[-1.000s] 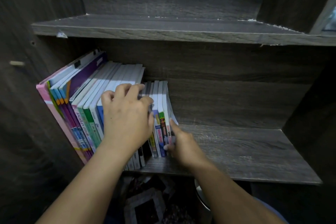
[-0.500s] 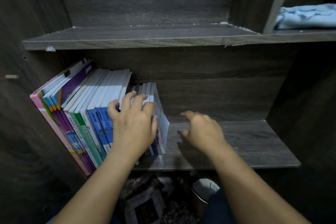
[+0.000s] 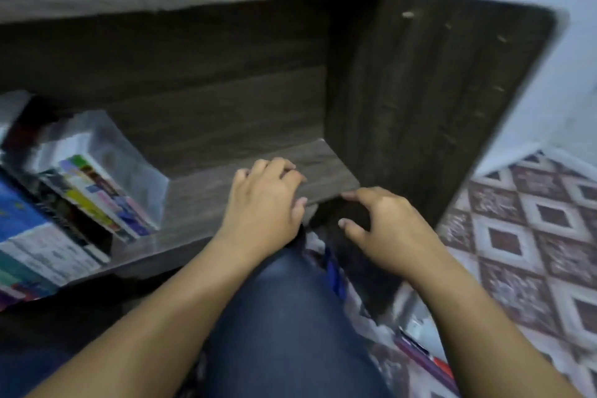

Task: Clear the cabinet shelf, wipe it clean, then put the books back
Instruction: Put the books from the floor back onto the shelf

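Both are empty — left hand (image 3: 265,200) loosely curled over the front edge of the dark wood-grain cabinet shelf (image 3: 206,197), right hand (image 3: 391,229) spread just below it. Colourful paperback books (image 3: 80,200) lean at the shelf's left end; restocking seems underway — next probably means lifting another from below.

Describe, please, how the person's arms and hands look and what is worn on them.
The left hand and right hand wear no gloves, and no rings, watch or bracelet show. Both arms are bare, with no sleeves in view. The fingernails look short. Between the arms is a leg in blue jeans.
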`<control>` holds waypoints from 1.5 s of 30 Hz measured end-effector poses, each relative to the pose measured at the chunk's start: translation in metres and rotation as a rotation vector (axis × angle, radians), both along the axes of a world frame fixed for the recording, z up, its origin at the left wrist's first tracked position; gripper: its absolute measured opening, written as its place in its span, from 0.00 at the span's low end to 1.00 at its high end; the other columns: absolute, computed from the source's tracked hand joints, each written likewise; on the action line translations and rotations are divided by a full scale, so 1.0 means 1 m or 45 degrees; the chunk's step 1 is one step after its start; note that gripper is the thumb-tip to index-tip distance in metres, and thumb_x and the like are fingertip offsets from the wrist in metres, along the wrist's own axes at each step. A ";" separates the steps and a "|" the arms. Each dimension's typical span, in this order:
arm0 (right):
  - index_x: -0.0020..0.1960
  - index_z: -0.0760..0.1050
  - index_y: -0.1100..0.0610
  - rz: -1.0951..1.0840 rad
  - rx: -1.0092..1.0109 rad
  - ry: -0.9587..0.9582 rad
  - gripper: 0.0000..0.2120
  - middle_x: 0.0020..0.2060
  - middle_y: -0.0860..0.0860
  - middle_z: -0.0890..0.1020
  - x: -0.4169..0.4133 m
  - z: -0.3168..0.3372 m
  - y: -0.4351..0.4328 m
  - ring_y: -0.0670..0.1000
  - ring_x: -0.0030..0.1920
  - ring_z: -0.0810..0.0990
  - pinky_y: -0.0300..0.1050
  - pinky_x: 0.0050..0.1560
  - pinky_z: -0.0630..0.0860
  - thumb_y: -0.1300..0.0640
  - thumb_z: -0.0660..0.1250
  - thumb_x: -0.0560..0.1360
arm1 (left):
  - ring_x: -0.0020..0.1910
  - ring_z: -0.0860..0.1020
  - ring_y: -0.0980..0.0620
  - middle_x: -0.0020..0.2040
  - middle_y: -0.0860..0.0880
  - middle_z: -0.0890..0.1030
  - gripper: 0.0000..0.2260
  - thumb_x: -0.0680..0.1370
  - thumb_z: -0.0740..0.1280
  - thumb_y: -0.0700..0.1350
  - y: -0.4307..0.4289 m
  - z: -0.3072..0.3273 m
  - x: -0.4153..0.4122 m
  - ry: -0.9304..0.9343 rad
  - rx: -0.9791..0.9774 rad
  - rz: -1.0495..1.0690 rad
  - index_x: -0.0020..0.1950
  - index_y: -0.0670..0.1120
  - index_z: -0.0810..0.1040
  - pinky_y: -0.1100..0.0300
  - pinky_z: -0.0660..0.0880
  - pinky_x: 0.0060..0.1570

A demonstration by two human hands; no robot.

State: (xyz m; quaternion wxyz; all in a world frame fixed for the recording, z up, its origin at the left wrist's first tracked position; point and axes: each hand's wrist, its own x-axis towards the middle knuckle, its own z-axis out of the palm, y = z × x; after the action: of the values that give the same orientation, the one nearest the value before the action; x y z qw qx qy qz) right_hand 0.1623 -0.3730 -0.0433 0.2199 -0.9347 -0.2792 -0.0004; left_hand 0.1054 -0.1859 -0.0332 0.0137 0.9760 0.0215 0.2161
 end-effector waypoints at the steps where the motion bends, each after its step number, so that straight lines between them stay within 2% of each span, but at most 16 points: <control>1: 0.67 0.73 0.48 -0.038 -0.001 0.039 0.22 0.62 0.51 0.77 -0.002 -0.007 -0.024 0.54 0.62 0.76 0.49 0.60 0.73 0.48 0.68 0.74 | 0.54 0.76 0.45 0.55 0.50 0.78 0.14 0.71 0.72 0.50 -0.020 -0.005 0.005 0.055 -0.002 -0.086 0.55 0.49 0.81 0.50 0.70 0.50; 6: 0.68 0.72 0.48 -0.172 -0.002 0.158 0.22 0.62 0.51 0.78 -0.004 -0.041 -0.106 0.52 0.61 0.76 0.47 0.60 0.73 0.48 0.68 0.75 | 0.61 0.73 0.51 0.61 0.55 0.75 0.16 0.76 0.67 0.54 -0.089 -0.025 0.031 0.420 -0.060 -0.405 0.63 0.55 0.76 0.51 0.71 0.59; 10: 0.69 0.69 0.48 -0.319 -0.017 0.304 0.21 0.65 0.50 0.75 -0.001 -0.079 -0.166 0.52 0.63 0.74 0.49 0.59 0.73 0.50 0.65 0.78 | 0.57 0.74 0.54 0.58 0.57 0.74 0.14 0.77 0.66 0.55 -0.140 -0.055 0.059 0.716 -0.105 -0.538 0.62 0.58 0.75 0.54 0.74 0.56; 13: 0.70 0.69 0.50 -0.390 -0.036 0.402 0.20 0.66 0.50 0.74 0.002 -0.111 -0.200 0.52 0.63 0.74 0.49 0.59 0.74 0.49 0.63 0.79 | 0.54 0.74 0.56 0.54 0.58 0.73 0.11 0.78 0.65 0.53 -0.174 -0.078 0.082 0.975 -0.123 -0.625 0.61 0.57 0.76 0.58 0.73 0.54; 16: 0.69 0.70 0.51 -0.475 -0.101 0.468 0.19 0.65 0.51 0.76 0.004 -0.147 -0.221 0.53 0.62 0.75 0.50 0.59 0.74 0.51 0.64 0.79 | 0.55 0.76 0.53 0.60 0.53 0.77 0.12 0.80 0.64 0.50 -0.205 -0.104 0.103 1.125 -0.113 -0.706 0.62 0.53 0.77 0.57 0.74 0.53; 19: 0.69 0.70 0.48 -0.524 -0.177 0.569 0.20 0.64 0.51 0.76 0.007 -0.183 -0.228 0.54 0.62 0.75 0.52 0.57 0.76 0.50 0.65 0.78 | 0.56 0.76 0.50 0.64 0.50 0.75 0.13 0.80 0.62 0.48 -0.227 -0.132 0.119 1.216 0.026 -0.740 0.65 0.52 0.75 0.54 0.75 0.53; 21: 0.69 0.70 0.49 -0.525 -0.192 0.620 0.20 0.64 0.51 0.76 0.011 -0.204 -0.228 0.54 0.62 0.75 0.52 0.57 0.75 0.51 0.66 0.77 | 0.58 0.74 0.48 0.63 0.48 0.73 0.13 0.81 0.61 0.49 -0.236 -0.147 0.127 1.239 0.131 -0.768 0.65 0.51 0.74 0.52 0.74 0.54; 24: 0.69 0.70 0.50 -0.527 -0.222 0.672 0.21 0.65 0.51 0.75 0.020 -0.234 -0.225 0.54 0.62 0.74 0.50 0.57 0.75 0.53 0.66 0.77 | 0.56 0.73 0.48 0.62 0.47 0.72 0.13 0.82 0.59 0.47 -0.244 -0.173 0.134 1.265 0.205 -0.797 0.67 0.49 0.71 0.56 0.70 0.48; 25: 0.69 0.70 0.50 -0.532 -0.239 0.693 0.21 0.65 0.51 0.75 0.024 -0.245 -0.224 0.54 0.63 0.74 0.50 0.58 0.74 0.53 0.66 0.77 | 0.57 0.72 0.48 0.62 0.47 0.71 0.14 0.82 0.59 0.46 -0.246 -0.184 0.135 1.262 0.227 -0.816 0.67 0.49 0.71 0.55 0.70 0.49; 27: 0.69 0.70 0.51 -0.532 -0.276 0.720 0.21 0.65 0.51 0.74 0.030 -0.266 -0.223 0.54 0.63 0.73 0.50 0.59 0.74 0.54 0.66 0.76 | 0.60 0.70 0.47 0.62 0.48 0.71 0.15 0.81 0.60 0.46 -0.246 -0.202 0.132 1.176 0.316 -0.874 0.68 0.50 0.69 0.53 0.70 0.55; 31: 0.70 0.70 0.53 -0.558 -0.341 0.789 0.23 0.65 0.53 0.73 0.040 -0.318 -0.221 0.56 0.64 0.71 0.50 0.60 0.71 0.55 0.67 0.75 | 0.63 0.67 0.47 0.62 0.48 0.71 0.15 0.79 0.61 0.48 -0.243 -0.227 0.127 0.960 0.519 -0.874 0.65 0.49 0.71 0.50 0.60 0.65; 33: 0.71 0.67 0.52 -0.569 -0.425 0.789 0.27 0.68 0.54 0.69 0.041 -0.342 -0.220 0.56 0.67 0.68 0.51 0.63 0.69 0.53 0.69 0.74 | 0.62 0.67 0.44 0.61 0.46 0.72 0.14 0.78 0.61 0.48 -0.242 -0.231 0.125 0.954 0.701 -0.869 0.63 0.48 0.71 0.48 0.59 0.65; 36: 0.73 0.61 0.52 -0.568 -0.539 0.719 0.34 0.73 0.57 0.60 0.044 -0.372 -0.221 0.58 0.74 0.57 0.54 0.70 0.62 0.51 0.73 0.72 | 0.57 0.69 0.43 0.57 0.45 0.72 0.11 0.78 0.61 0.45 -0.239 -0.233 0.124 0.956 0.860 -0.879 0.60 0.46 0.71 0.49 0.62 0.59; 40: 0.75 0.54 0.53 -0.597 -0.546 0.633 0.35 0.76 0.60 0.53 0.050 -0.398 -0.222 0.61 0.77 0.50 0.56 0.74 0.55 0.57 0.69 0.74 | 0.55 0.70 0.44 0.55 0.45 0.74 0.09 0.79 0.60 0.45 -0.239 -0.234 0.126 0.959 0.860 -0.924 0.59 0.46 0.71 0.48 0.63 0.59; 45: 0.78 0.45 0.54 -0.509 -0.621 0.684 0.46 0.77 0.60 0.47 0.051 -0.416 -0.224 0.62 0.77 0.47 0.57 0.74 0.54 0.50 0.72 0.72 | 0.55 0.70 0.43 0.55 0.44 0.74 0.08 0.80 0.59 0.43 -0.238 -0.233 0.127 0.954 0.882 -0.957 0.58 0.45 0.72 0.47 0.62 0.61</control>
State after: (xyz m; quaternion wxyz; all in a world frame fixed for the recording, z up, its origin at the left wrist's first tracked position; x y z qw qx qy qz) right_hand 0.2132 -0.5970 -0.4592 0.0525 -0.9621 -0.0169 0.2671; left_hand 0.2319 -0.4241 -0.2664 -0.2367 0.8742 -0.3905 -0.1653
